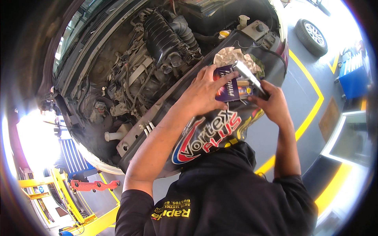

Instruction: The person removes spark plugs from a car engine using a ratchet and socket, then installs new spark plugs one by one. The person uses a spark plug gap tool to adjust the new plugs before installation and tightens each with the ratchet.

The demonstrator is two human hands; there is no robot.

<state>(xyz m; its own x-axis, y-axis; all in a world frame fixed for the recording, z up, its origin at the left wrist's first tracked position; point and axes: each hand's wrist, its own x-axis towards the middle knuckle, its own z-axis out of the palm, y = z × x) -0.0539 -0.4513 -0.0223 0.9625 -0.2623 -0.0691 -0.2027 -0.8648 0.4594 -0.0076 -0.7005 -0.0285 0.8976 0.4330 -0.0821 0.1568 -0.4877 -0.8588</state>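
Note:
My left hand (202, 88) is closed round a small dark purple cardboard box (228, 93), held over the front edge of the engine bay. The thumb presses its lower side, and fingers lie across its top. Right beside it, my right hand (274, 101) grips the dark end of a shiny metal hand tool (246, 72), whose bright head points up toward the box. Between the hands, small colourful packaging (245, 89) shows at the box's side; its contents are hard to make out. Crumpled brown paper (230, 56) lies just beyond the box.
The open engine bay holds a black ribbed engine cover (159, 37) and a yellow cap (224, 34). Several small white-tipped pieces (147, 128) stand on the front crossmember. A printed fender cover (212, 137) drapes the car's front. A wheel (311, 38) and yellow lift frame (65, 196) stand around.

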